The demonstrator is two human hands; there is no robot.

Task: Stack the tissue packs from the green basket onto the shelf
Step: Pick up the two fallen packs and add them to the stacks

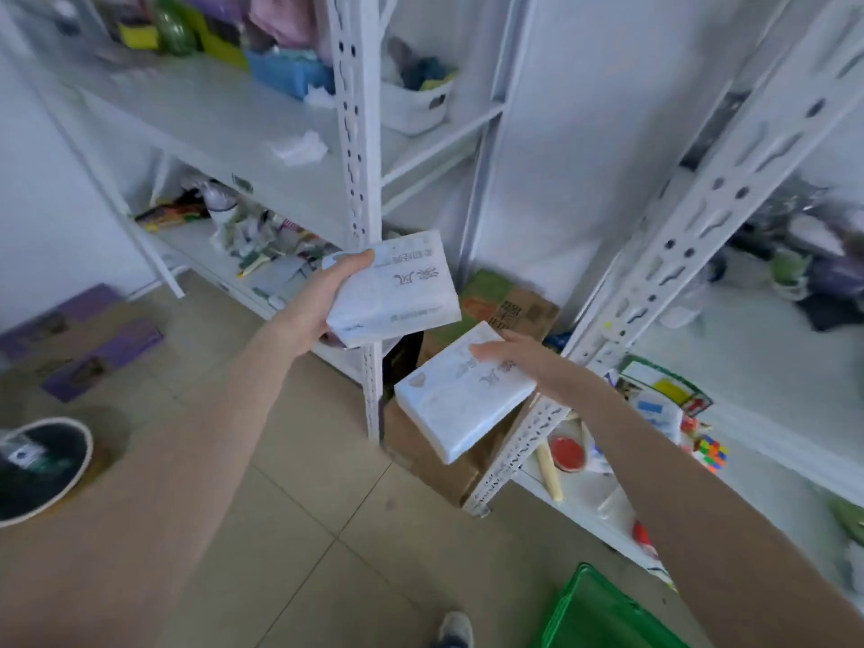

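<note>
Tissue packs fill both my hands: my left hand (314, 305) grips one pack (395, 287) in front of the white shelf (355, 133), thumb curled over its top edge. My right hand (537, 367) clasps a second pack (460, 399) lower down, above the green basket (594, 615) on the floor.

Both forearms bare to frame edge, no sleeves, watch or rings visible. Left hand (314, 305) and right hand (537, 362) ungloved. One grey-white shoe (452, 629) at bottom edge.
</note>
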